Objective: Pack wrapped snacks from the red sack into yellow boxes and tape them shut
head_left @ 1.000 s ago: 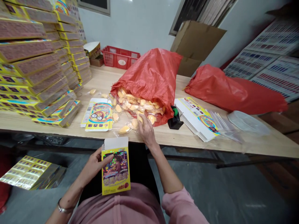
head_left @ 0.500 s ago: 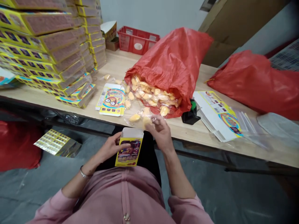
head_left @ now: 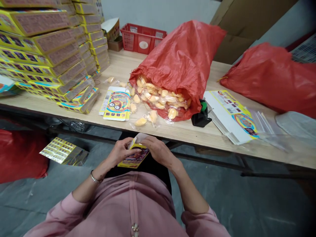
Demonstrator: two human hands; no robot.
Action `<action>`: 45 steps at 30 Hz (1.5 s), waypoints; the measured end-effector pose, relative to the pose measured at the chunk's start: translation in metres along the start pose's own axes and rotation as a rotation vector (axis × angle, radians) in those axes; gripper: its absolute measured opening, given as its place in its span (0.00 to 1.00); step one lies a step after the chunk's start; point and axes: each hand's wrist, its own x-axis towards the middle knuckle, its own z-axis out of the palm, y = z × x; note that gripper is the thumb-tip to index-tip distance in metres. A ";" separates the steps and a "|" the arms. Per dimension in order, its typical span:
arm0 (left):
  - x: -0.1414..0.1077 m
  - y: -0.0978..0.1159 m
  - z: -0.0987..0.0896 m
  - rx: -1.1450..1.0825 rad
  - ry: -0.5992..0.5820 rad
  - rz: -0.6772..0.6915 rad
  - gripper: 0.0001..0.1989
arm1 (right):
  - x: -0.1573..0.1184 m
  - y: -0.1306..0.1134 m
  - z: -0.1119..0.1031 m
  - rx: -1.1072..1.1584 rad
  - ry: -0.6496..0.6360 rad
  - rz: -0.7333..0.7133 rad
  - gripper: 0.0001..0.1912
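A small yellow box [head_left: 134,157] with its top flap up is at my lap, below the table edge. My left hand [head_left: 120,152] grips its left side, thumb across the front. My right hand [head_left: 158,150] is at the box's open top with fingers bent over it; what those fingers hold, if anything, is hidden. Beyond, on the table, lie wrapped yellow pieces [head_left: 141,121], with more in the mouth of a red sack [head_left: 182,59]. Left of the sack lie flat printed boxes [head_left: 116,104].
Tall stacks of yellow boxes [head_left: 49,46] stand at the left. Behind is a red basket [head_left: 143,41]. To the right are a black tape dispenser [head_left: 201,117], flat cartons [head_left: 232,120] and another red sack [head_left: 269,77]. A bundle of boxes [head_left: 63,151] is on the floor.
My right hand has moved from the wrapped pieces on the table down to the box top. The box, in my left hand, has tilted. The camera view has shifted slightly.
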 end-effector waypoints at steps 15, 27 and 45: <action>-0.004 -0.004 -0.012 -0.129 0.025 -0.066 0.21 | 0.041 0.017 -0.034 -0.178 0.259 -0.004 0.23; -0.010 -0.010 -0.020 -0.207 0.016 -0.120 0.21 | 0.078 0.046 -0.022 -0.090 0.615 -0.016 0.19; -0.003 -0.005 -0.010 -0.192 0.015 -0.129 0.23 | 0.005 0.036 -0.049 0.985 0.239 0.487 0.28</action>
